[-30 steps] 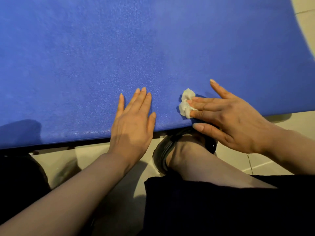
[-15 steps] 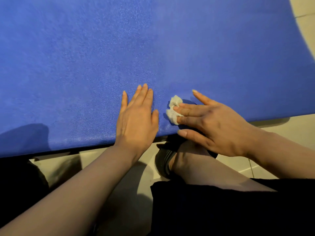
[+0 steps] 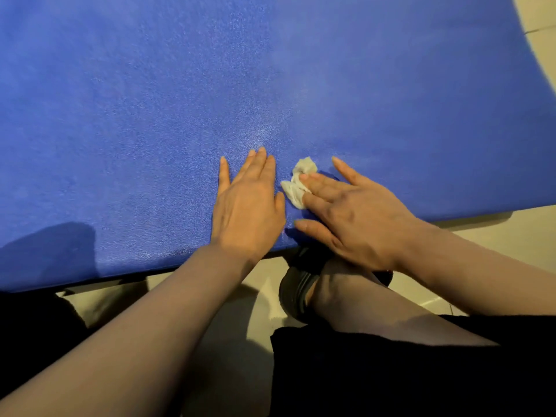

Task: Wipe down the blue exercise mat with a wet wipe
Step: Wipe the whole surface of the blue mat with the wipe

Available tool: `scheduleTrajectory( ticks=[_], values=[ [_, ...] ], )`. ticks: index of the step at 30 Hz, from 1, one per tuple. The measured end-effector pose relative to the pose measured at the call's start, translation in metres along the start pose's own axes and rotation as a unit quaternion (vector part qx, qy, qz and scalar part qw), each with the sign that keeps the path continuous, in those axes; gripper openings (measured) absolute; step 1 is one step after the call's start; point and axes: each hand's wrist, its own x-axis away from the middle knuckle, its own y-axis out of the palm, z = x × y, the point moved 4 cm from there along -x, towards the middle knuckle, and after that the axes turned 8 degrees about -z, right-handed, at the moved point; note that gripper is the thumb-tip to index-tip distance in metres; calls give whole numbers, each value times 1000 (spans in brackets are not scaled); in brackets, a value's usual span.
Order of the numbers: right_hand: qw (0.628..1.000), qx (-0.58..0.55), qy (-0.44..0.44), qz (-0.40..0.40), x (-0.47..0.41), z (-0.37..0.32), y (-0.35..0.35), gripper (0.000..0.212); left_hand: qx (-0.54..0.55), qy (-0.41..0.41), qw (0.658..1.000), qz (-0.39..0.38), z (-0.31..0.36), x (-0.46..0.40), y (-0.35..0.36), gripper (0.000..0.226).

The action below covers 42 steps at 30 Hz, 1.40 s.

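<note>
Just below the middle of the frame, my two hands lie side by side on the blue exercise mat [image 3: 150,115], which fills the whole upper part of the picture. My left hand [image 3: 248,203] rests flat on the mat, fingers straight and relaxed, holding nothing. Just to its right, my right hand [image 3: 355,218] presses the wet wipe [image 3: 298,183] down onto the mat with straight fingers [image 3: 319,180]; they lie on top of the wipe, not curled round it, and my thumb is spread clear of it toward the mat's near edge. The wipe is a small, crumpled white wad, poking out beyond my fingertips, in the narrow gap between the two hands. In the lower part of the frame, the pale tiled floor [image 3: 496,233] shows below the mat's edge, with my foot in a dark sandal [image 3: 296,293] tucked under my right wrist.
</note>
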Motion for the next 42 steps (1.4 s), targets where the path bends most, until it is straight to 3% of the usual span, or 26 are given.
scheduleTrajectory(
  ticks=[5, 13, 18, 22, 30, 35, 42],
  values=[
    [993, 67, 78, -49, -51, 28, -10, 110, -13, 8, 1000, -3, -2, -4, -2, 59],
    [997, -17, 77, 24, -39, 11, -9, 84, 22, 9, 999, 29, -11, -13, -13, 59],
    [997, 23, 70, 32, -47, 9, -11, 74, 40, 12, 999, 36, -12, -14, -13, 57],
    [996, 19, 84, 25, -43, 5, -10, 80, 42, 13, 998, 41, -15, -15, -16, 57],
    [999, 22, 5, 35, -30, 2, -7, 78, 34, 12, 999, 39, -20, -33, -24, 58],
    [998, -7, 54, -10, -79, 37, -19, 93, 29, -1, 1000, 8, -18, -48, -25, 63],
    [999, -29, 35, 4, -50, 11, -10, 78, 2, 9, 1000, 0, -21, -64, -32, 66]
  ],
)
